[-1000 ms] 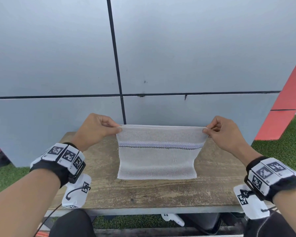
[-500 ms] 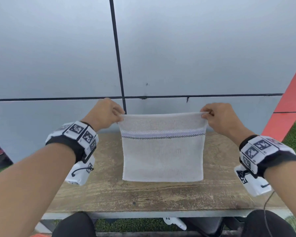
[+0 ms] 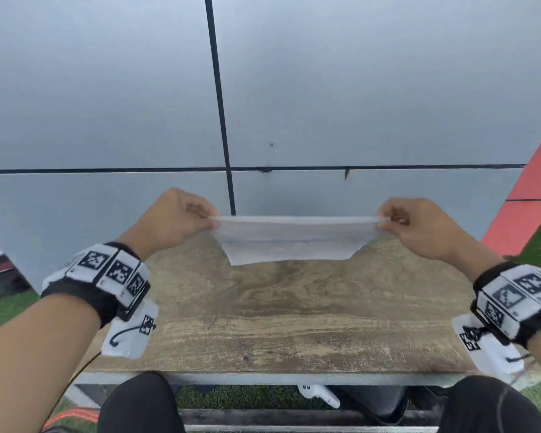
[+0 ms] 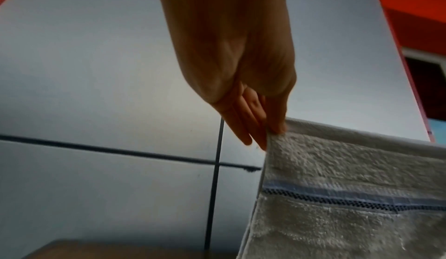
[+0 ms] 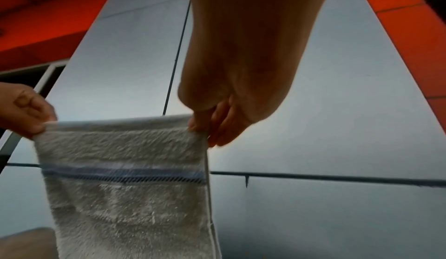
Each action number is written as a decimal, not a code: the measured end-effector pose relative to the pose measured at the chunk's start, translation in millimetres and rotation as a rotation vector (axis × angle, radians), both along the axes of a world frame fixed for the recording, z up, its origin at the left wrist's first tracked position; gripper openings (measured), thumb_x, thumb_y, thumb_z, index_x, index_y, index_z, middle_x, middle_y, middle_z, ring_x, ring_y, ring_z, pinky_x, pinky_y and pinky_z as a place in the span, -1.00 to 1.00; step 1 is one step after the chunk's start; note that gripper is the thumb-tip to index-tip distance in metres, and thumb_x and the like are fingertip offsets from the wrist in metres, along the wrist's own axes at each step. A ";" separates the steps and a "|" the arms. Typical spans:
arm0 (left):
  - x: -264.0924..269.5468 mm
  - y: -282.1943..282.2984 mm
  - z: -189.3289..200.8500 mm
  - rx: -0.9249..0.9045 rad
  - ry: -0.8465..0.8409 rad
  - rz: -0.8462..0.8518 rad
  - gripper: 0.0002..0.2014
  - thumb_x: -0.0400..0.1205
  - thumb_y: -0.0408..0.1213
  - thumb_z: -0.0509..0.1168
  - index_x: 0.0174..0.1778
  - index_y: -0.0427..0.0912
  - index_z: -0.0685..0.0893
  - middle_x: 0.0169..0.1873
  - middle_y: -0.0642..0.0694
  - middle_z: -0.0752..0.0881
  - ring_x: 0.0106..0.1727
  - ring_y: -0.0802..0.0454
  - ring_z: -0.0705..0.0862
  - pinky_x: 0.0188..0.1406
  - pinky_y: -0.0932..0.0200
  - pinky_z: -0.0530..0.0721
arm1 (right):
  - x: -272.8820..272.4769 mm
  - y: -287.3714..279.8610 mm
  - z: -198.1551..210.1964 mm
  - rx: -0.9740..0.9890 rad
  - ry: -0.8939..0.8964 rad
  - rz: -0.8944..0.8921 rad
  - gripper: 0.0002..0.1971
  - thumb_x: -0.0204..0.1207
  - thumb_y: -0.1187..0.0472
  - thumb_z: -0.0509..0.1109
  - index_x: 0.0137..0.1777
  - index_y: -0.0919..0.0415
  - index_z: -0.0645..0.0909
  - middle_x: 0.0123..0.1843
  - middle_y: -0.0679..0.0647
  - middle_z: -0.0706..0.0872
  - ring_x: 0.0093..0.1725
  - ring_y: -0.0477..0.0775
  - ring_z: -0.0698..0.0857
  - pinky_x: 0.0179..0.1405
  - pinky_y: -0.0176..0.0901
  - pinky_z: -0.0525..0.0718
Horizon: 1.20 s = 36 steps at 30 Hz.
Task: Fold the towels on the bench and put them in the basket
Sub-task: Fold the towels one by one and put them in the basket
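Head view: the left hand (image 3: 172,220) and right hand (image 3: 419,228) each pinch a top corner of the towel (image 3: 289,242), stretched taut over the far bench (image 3: 294,323). Left wrist: thumb clamped on the hem. Right wrist: same pinch, stripe level. Best keep both corners even while lowering; no basket in sight.

Towel (image 3: 289,242): white terry, one pale blue band with a dark dotted line along it, clearest from the wrist views. Bench (image 3: 294,314): weathered brown wood grain, grey front edge. Wall (image 3: 107,89) grey panels with black seams, red panel (image 3: 531,195) at right; wristbands (image 3: 107,273) white, black square-code markers.
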State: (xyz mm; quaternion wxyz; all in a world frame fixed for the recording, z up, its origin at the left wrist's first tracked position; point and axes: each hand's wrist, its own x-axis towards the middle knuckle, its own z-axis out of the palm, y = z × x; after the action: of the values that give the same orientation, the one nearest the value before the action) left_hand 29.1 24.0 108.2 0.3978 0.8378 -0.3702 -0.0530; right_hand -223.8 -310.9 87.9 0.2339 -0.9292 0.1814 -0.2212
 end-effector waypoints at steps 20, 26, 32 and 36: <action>-11.2 -5.8 -136.9 0.517 0.133 0.026 -0.96 0.58 -0.26 0.52 -0.16 -0.04 0.87 -0.20 0.05 0.86 -0.20 0.15 0.81 -0.33 0.35 0.68 | 14.4 7.5 -132.7 0.169 0.584 0.031 -0.95 0.61 0.17 0.50 -0.06 0.11 0.75 -0.18 -0.03 0.84 -0.15 -0.03 0.80 -0.02 -0.10 0.75; -2.9 -29.6 -166.0 0.453 0.097 0.168 -0.91 0.60 -0.36 0.48 -0.18 -0.13 0.89 -0.38 0.05 0.78 -0.36 0.10 0.75 -0.52 0.37 0.62 | 40.8 4.8 -159.6 0.118 0.531 -0.122 -0.90 0.57 0.18 0.52 -0.18 0.08 0.75 -0.23 -0.01 0.81 -0.17 0.01 0.77 -0.09 0.00 0.78; 3.2 -37.8 -185.7 0.443 0.108 0.208 -0.90 0.59 -0.37 0.47 -0.20 -0.17 0.89 -0.46 0.09 0.74 -0.51 0.20 0.64 -0.65 0.41 0.50 | 48.7 5.6 -175.9 0.119 0.544 -0.180 -0.90 0.58 0.14 0.50 -0.18 0.05 0.73 -0.21 -0.02 0.78 -0.21 -0.02 0.74 -0.20 -0.11 0.72; 8.7 -38.8 -192.7 0.470 0.112 0.199 -0.94 0.58 -0.31 0.49 -0.17 -0.09 0.86 -0.28 0.01 0.81 -0.31 0.18 0.70 -0.49 0.37 0.51 | 49.6 5.9 -179.2 0.135 0.531 -0.184 -0.91 0.57 0.13 0.52 -0.13 -0.03 0.67 -0.10 -0.05 0.77 -0.11 0.01 0.74 0.00 0.02 0.78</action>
State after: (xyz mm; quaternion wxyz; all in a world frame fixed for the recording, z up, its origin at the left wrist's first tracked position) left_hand 37.8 -14.8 -84.6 0.2153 0.9353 -0.2407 -0.1445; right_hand -174.2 -305.0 -91.3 0.2186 -0.9166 0.3340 0.0220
